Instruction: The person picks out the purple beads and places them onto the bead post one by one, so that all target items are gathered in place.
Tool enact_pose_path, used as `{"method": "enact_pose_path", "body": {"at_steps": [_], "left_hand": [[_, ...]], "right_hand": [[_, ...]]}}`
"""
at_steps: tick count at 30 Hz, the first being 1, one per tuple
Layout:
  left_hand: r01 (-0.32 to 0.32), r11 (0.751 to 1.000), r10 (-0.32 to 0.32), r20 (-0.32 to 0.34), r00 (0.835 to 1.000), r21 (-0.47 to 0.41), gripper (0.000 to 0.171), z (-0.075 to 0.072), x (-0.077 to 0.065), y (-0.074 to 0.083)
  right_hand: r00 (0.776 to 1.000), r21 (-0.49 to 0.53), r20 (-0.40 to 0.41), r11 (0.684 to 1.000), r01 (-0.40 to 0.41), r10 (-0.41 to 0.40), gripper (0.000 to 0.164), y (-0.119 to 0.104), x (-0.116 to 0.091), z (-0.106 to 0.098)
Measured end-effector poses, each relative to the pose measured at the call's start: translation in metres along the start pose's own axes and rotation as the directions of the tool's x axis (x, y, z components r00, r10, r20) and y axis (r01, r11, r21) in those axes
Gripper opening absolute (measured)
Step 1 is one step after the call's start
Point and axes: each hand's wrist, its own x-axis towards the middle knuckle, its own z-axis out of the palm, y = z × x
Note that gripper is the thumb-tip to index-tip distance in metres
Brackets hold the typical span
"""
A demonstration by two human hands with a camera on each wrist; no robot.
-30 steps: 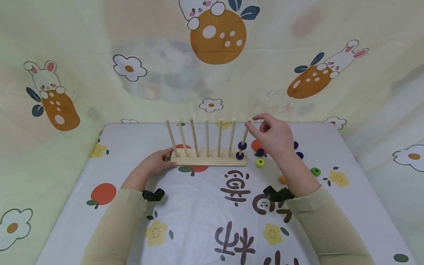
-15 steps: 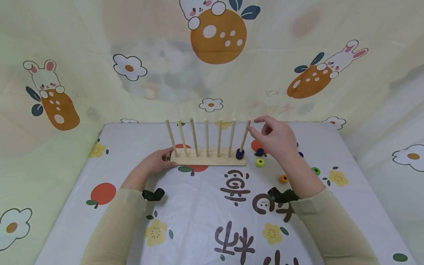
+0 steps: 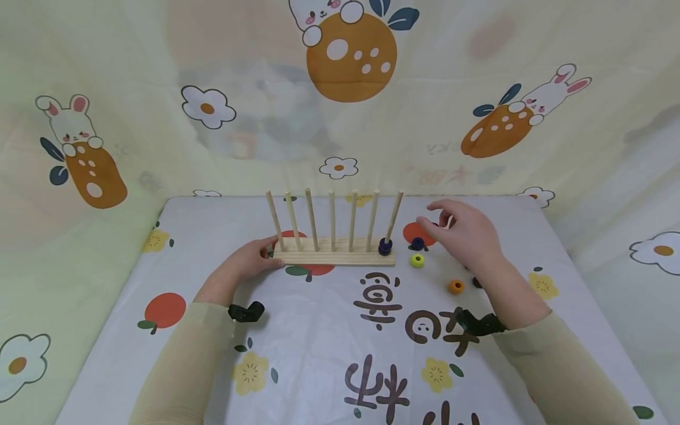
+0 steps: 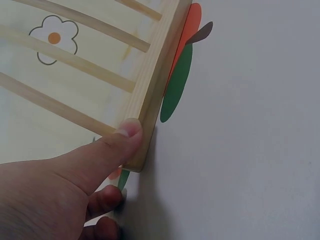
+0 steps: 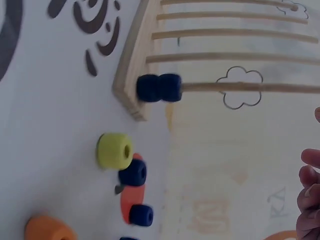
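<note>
A pale wooden peg stand [image 3: 334, 258] with a row of upright pegs rests on the table. My left hand [image 3: 248, 261] holds its left end; in the left wrist view the thumb [image 4: 131, 129] presses on the base while the other fingers bend beside its end. Two dark blue beads [image 5: 159, 88] sit stacked at the bottom of the rightmost peg; the other pegs carry none. To the right of the stand, my right hand [image 3: 467, 233] hovers with fingers loosely bent and nothing between them. Below it lies a loose dark blue bead [image 3: 418, 244].
Near the stand's right end is a yellow-green bead [image 3: 417, 260], with an orange bead [image 3: 455, 287] closer to me. Another dark blue bead [image 5: 141, 215] shows in the right wrist view. My right forearm partly hides further beads. A patterned cloth [image 3: 340, 130] hangs behind the table.
The upper dark blue bead has slid down the rightmost peg onto the lower one. My right hand has moved away from the peg's top to the right. The left hand stays in place.
</note>
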Motion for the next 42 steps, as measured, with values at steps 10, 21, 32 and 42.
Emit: {"method": "enact_pose_path", "body": {"at_steps": [10, 21, 32, 42], "left_hand": [[-0.038, 0.999, 0.038, -0.016, 0.999, 0.024, 0.080, 0.000, 0.002, -0.005], [-0.029, 0.999, 0.030, -0.016, 0.999, 0.017, 0.079, 0.000, -0.001, -0.002], [0.023, 1.000, -0.023, 0.001, 1.000, 0.009, 0.080, 0.003, 0.003, -0.002], [0.002, 1.000, -0.002, -0.004, 1.000, -0.002, 0.078, 0.001, -0.001, 0.000]], "right_hand": [[0.991, -0.117, 0.109, 0.991, -0.069, 0.081, 0.063, 0.043, -0.016, 0.002], [0.972, -0.199, 0.186, 0.974, -0.107, 0.144, 0.063, 0.095, -0.041, 0.003], [0.956, -0.218, 0.224, 0.966, -0.140, 0.189, 0.053, 0.136, -0.073, 0.003], [0.935, -0.230, 0.267, 0.957, -0.174, 0.235, 0.060, 0.140, -0.076, 0.014]]}}
